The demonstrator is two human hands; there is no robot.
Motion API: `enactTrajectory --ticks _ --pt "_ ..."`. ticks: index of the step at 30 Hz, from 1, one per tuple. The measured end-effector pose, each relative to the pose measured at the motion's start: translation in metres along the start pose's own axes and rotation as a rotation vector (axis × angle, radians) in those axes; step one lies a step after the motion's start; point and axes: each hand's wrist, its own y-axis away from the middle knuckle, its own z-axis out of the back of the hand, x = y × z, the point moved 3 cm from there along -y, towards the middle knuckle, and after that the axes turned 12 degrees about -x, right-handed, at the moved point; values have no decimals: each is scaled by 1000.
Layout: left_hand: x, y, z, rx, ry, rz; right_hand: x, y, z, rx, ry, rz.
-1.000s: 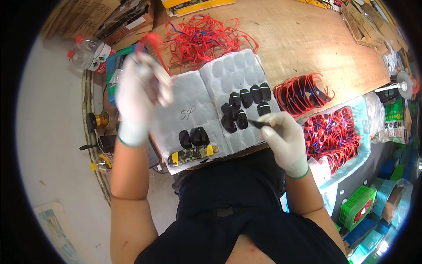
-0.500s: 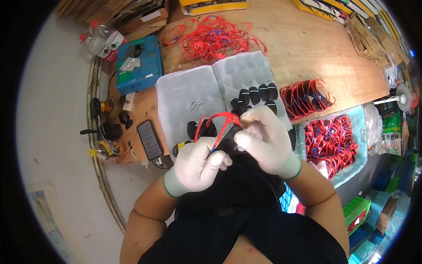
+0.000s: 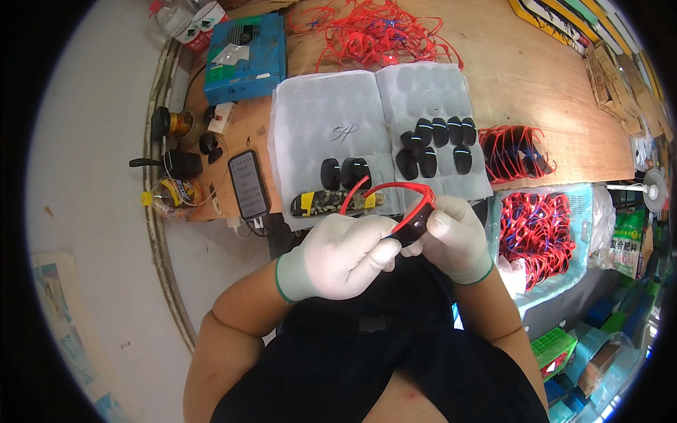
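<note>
In front of my body, a red glasses frame [image 3: 405, 186] is held between both gloved hands, one temple arm curving up and away. A dark lens [image 3: 416, 224] shows within its front. My left hand [image 3: 342, 257] is closed on one end of the frame, thumb against forefinger. At the other end my right hand [image 3: 458, 236] pinches the frame beside the lens; some of its fingertips are hidden. Just beyond lie white moulded sheets [image 3: 310, 106] with several loose dark lenses [image 3: 441, 132] on them. A yellow-and-camouflage tool [image 3: 317, 203] lies along their near edge.
A heap of red frames [image 3: 388, 35] lies at the far side. Lensed red glasses [image 3: 518, 153] stand in a row at right, above a light-blue basket [image 3: 582, 225] of more frames. On the left are a phone [image 3: 249, 185], a blue box [image 3: 247, 63] and a solder spool [image 3: 182, 124].
The view has shifted, so the table sits higher in it. Both hands have turned the red frame, and the dark lens now shows within its front, where an open gap showed before.
</note>
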Motion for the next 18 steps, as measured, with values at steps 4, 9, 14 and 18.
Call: enactTrajectory --ticks 4,9,14,18 --pt "-1 -1 -1 -12 -89 -16 -10 1 1 -30 -21 3" --pt "1 1 -2 -60 -197 -161 -14 2 5 -36 -1 -38" --pt "5 1 8 -2 -35 38 -4 5 -8 4 -13 46" --pt "6 3 8 46 17 161 2 9 -9 -73 251 139"
